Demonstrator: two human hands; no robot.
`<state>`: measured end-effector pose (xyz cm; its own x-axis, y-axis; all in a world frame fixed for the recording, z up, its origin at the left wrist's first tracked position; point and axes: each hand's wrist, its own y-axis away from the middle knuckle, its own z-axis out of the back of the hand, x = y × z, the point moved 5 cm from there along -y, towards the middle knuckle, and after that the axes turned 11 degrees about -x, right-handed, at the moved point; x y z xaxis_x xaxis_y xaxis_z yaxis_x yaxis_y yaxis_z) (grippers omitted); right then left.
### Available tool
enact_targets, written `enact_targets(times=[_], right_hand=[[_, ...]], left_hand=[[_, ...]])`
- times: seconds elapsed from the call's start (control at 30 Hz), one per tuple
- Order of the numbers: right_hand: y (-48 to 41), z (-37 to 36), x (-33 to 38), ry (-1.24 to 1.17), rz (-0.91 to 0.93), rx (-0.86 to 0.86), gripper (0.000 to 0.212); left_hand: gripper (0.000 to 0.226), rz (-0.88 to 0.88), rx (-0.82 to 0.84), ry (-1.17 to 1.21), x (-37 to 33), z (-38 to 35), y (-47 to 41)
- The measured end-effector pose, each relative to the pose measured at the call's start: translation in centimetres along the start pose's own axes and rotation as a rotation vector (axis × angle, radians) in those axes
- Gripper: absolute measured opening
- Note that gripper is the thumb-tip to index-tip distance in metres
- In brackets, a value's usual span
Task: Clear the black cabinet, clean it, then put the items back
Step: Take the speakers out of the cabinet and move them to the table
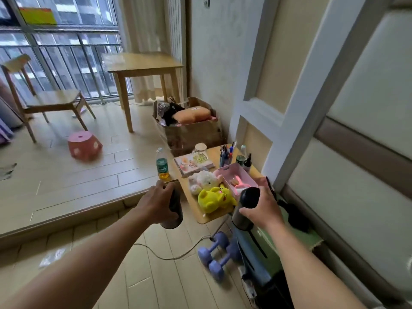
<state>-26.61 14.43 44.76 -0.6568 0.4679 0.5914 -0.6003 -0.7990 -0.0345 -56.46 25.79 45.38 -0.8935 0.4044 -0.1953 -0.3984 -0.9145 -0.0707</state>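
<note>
My left hand (156,202) grips a dark cylindrical bottle (174,214) just left of a small wooden side table (200,216). My right hand (264,207) grips a second dark bottle (245,208) above that table's near right corner. The table top holds a yellow plush toy (215,198), a white plush toy (202,180), a pink tray (236,178), a book (191,165), a glass jar (200,150), a pen holder (226,156) and small dark bottles (244,160). The black cabinet is not in view.
A bottle of yellow liquid (162,165) stands on the raised floor step left of the table. A full cardboard box (189,126) sits behind it. Purple dumbbells (217,253) and a cable (169,256) lie on the floor below. A pink stool (83,146), chair and wooden table (142,65) stand further back.
</note>
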Motion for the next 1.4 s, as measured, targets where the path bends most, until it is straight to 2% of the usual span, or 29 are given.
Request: enact_targets(times=[0.13, 0.3, 0.53, 0.77, 1.0, 1.17, 1.4], right_hand=[[-3.6, -4.1, 5.7, 0.001, -0.016, -0.009, 0.092], [-8.9, -7.0, 9.8, 0.0, -0.041, 0.009, 0.089], [-20.7, -9.8, 11.2, -0.018, -0.052, -0.015, 0.086], [-29.0, -14.9, 11.8, -0.1, -0.144, -0.013, 0.085], [-36.3, -22.1, 10.7, -0.049, -0.247, 0.063, 0.095], [-41.3, -28.3, 9.7, 0.021, -0.428, 0.104, 0.085], [-46.8, -36.6, 7.2, 0.145, -0.579, 0.138, 0.085]], left_hand=[[0.092, -0.031, 0.004, 0.023, 5.2, 1.2, -7.1], [0.09, -0.088, 0.012, 0.018, 7.8, 1.6, -15.7], [0.09, -0.131, 0.04, -0.016, 8.4, -1.5, -26.7], [0.088, -0.153, 0.099, -0.046, 9.9, -5.1, -36.3], [0.092, -0.219, 0.195, -0.05, 11.1, -13.1, -47.0], [0.088, -0.263, 0.287, -0.041, 12.7, -19.8, -54.4], [0.095, -0.256, 0.447, 0.009, 15.6, -28.4, -60.6]])
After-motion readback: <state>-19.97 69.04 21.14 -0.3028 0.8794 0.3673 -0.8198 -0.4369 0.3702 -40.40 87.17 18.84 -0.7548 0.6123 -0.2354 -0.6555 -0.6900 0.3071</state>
